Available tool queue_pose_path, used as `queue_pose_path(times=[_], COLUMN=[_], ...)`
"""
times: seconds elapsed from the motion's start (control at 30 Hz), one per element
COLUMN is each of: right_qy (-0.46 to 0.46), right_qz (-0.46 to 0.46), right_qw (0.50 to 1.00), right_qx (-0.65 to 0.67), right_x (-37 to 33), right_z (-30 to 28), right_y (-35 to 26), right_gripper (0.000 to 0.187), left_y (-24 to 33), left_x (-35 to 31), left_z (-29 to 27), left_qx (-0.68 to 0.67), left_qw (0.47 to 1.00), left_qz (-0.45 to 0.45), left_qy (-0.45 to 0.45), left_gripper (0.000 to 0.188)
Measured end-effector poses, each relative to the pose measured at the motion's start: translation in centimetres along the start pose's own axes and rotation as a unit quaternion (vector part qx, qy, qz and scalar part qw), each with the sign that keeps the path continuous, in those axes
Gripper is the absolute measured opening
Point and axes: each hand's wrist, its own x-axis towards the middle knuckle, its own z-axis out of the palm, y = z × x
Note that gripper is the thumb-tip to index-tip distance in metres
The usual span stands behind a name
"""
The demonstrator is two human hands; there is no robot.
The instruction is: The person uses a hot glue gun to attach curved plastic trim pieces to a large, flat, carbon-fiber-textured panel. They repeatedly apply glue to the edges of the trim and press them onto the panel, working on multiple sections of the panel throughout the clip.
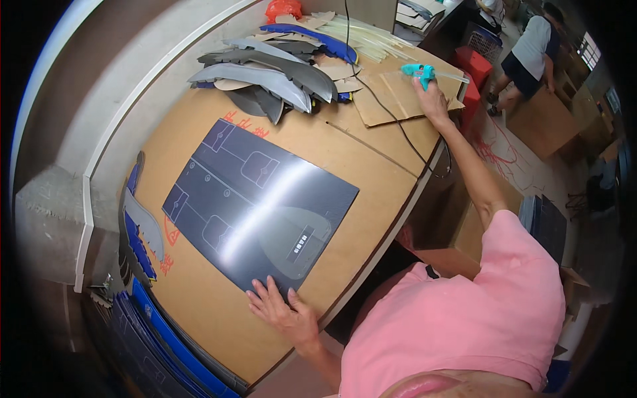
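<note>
A dark grey printed panel (259, 192) with pale line drawings and a glossy streak of light lies flat on the table. My left hand (285, 315) rests at its near edge, fingers spread, with the fingertips on the panel. At the far right of the table my right hand (432, 101) is closed around a turquoise hot glue gun (419, 73). A clear glue stick (452, 77) sticks out of the gun's back. Beneath the gun lies a flat piece of brown cardboard (385, 99).
Curved grey and blue cut pieces (265, 73) are heaped at the back beside many loose glue sticks (368, 36). A black cord (381, 106) crosses the table. Blue and dark panels (166, 338) stand at the lower left. Another person (531, 53) bends over a carton (544, 123) beyond.
</note>
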Motion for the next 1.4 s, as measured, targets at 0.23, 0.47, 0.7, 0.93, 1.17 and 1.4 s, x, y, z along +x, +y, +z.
queue_pose_path(times=[0.23, 0.47, 0.7, 0.93, 1.17, 1.4], right_qy=[-0.061, -0.09, -0.167, -0.174, -0.27, -0.174], right_qz=[-0.055, -0.107, -0.235, -0.406, -0.255, -0.383], right_qw=[0.993, 0.961, 0.953, 0.893, 0.927, 0.894], right_qx=[-0.086, -0.238, 0.095, 0.083, -0.053, -0.154], right_x=[-0.5, -4.8, -11.5, 1.1, 6.5, 5.5], right_z=[-0.6, -5.5, -9.5, 8.4, 15.8, 18.0], right_y=[0.1, -1.8, -12.8, -23.5, -27.0, -27.3], right_gripper=[0.065, 0.068, 0.017, 0.032, 0.035, 0.024], left_y=[-0.3, -2.1, -1.6, -1.6, -1.8, -2.0], left_x=[-0.2, 1.0, 1.2, 1.0, 1.1, 0.4], left_z=[-1.1, -1.5, -1.3, -1.2, -1.2, -1.6], left_qx=[0.017, -0.012, -0.022, -0.035, -0.045, -0.024], left_qw=[1.0, 1.0, 1.0, 0.998, 0.998, 0.998], left_qz=[-0.015, 0.003, 0.012, 0.008, 0.024, 0.013], left_qy=[-0.013, -0.013, -0.001, 0.049, 0.048, 0.064], left_gripper=[0.045, 0.045, 0.045, 0.033, 0.033, 0.032])
